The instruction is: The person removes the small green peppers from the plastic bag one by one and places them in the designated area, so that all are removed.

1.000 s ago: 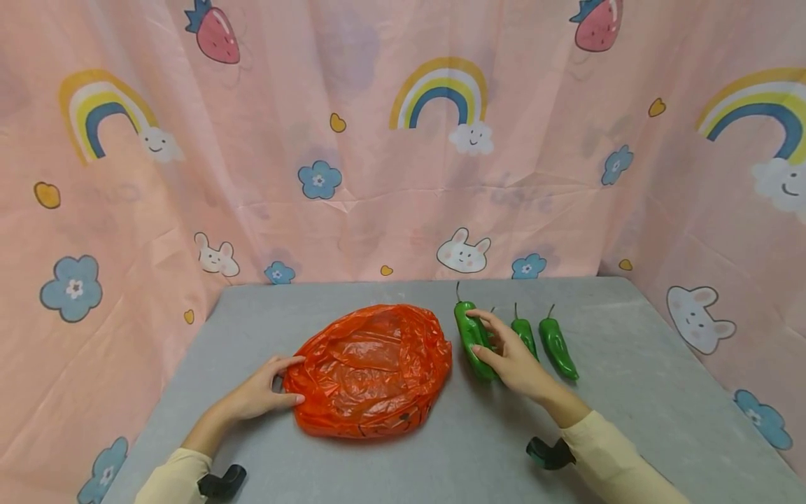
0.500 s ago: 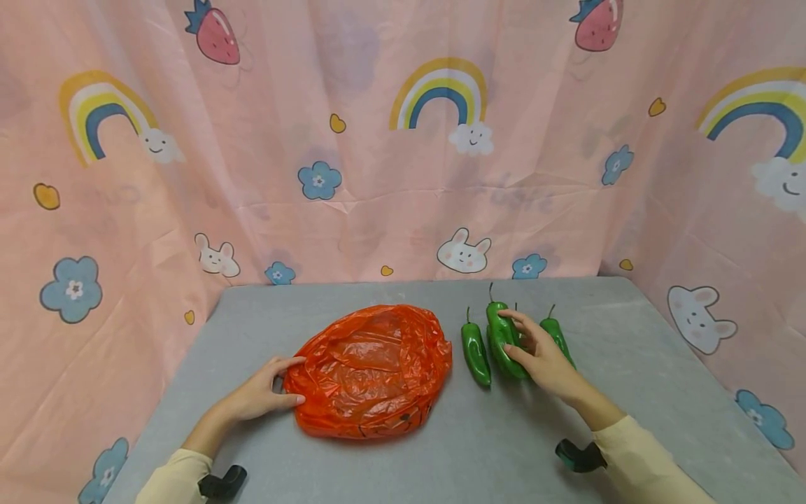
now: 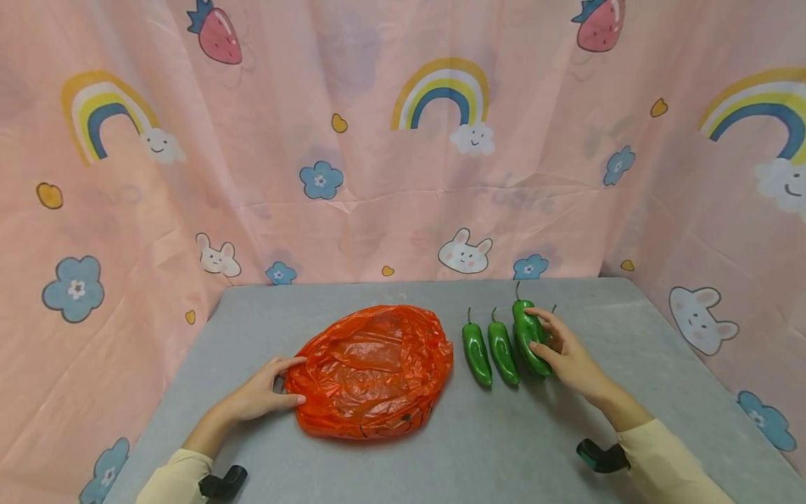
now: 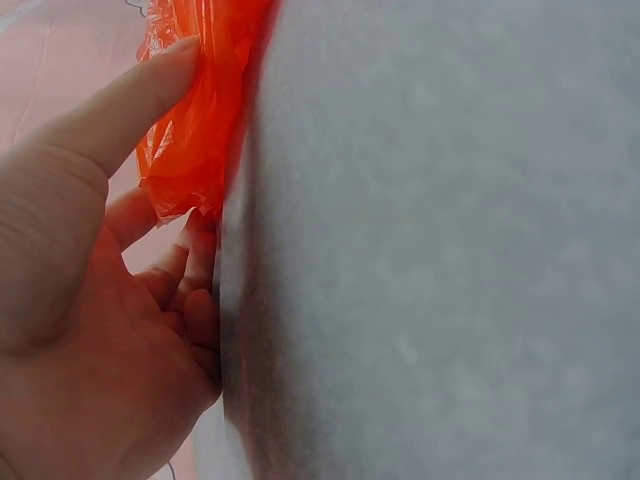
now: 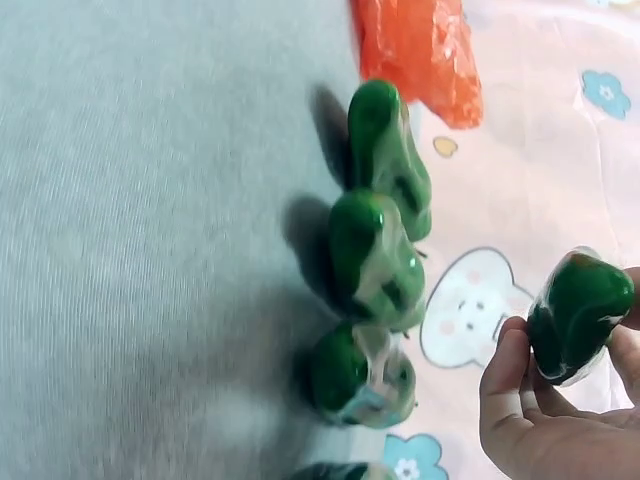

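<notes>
My right hand (image 3: 569, 360) grips a green chili pepper (image 3: 525, 336) between thumb and fingers, raised above the table. In the right wrist view this held pepper (image 5: 580, 310) is at the right, apart from a row of several others. Two peppers of the row, one nearer the bag (image 3: 476, 355) and its neighbour (image 3: 503, 355), lie side by side to the left of my hand. The rest are mostly hidden behind it in the head view. My left hand (image 3: 267, 388) holds the left edge of a crumpled orange-red plastic bag (image 3: 371, 371), thumb and fingers around its rim.
The grey table (image 3: 441, 455) carries the bag at the middle and the peppers right of it. A pink patterned curtain (image 3: 378, 210) rises along the back and both sides. A black wrist mount (image 3: 602, 456) sticks out below the right sleeve, another (image 3: 223, 483) below the left.
My right hand has moved rightward with the held pepper, passing along the row and uncovering its two left peppers. The left hand and the bag have stayed in place.
</notes>
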`<state>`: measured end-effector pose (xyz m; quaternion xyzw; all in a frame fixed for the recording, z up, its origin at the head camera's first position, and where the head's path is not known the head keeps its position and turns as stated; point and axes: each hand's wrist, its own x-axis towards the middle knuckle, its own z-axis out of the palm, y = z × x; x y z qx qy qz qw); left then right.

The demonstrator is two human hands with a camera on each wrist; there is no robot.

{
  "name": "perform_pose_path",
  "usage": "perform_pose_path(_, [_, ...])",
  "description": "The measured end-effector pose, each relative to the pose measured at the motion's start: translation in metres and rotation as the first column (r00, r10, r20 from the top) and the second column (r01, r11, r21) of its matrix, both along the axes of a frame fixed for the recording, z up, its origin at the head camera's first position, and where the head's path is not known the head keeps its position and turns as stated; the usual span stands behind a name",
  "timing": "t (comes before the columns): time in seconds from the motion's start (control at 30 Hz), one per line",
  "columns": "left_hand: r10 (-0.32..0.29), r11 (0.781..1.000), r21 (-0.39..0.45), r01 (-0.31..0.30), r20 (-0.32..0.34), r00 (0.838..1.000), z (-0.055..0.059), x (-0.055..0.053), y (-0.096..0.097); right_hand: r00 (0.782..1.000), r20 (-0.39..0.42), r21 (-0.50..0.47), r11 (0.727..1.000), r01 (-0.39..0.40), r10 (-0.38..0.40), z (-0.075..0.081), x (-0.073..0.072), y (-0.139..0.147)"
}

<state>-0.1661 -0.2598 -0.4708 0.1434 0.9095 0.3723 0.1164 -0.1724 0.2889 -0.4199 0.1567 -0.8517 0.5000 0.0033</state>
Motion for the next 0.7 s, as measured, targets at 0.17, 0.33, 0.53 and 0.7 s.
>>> perform_pose_path(0.17, [-0.003, 1.000, 0.005, 0.003, -0.006, 1.000, -0.001, 0.000, -0.001, 1.000, 0.007, 0.017, 1.000, 0.011, -0.011, 0.003, 0.000, 0.009])
perform_pose_path(0.33, [-0.005, 1.000, 0.006, 0.005, -0.009, 1.000, -0.002, 0.000, -0.001, 1.000, 0.010, 0.042, 0.999, 0.023, -0.024, 0.004, -0.001, 0.019])
perform_pose_path(0.53, [-0.001, 1.000, -0.002, 0.001, 0.001, 1.000, 0.000, 0.000, -0.001, 0.998, 0.044, 0.057, 0.998, 0.033, -0.035, 0.005, -0.002, 0.031])
perform_pose_path(0.7, [0.005, 1.000, -0.006, -0.005, 0.010, 1.000, 0.001, 0.000, 0.001, 0.997, 0.066, 0.064, 0.997, 0.047, -0.051, 0.005, -0.003, 0.041])
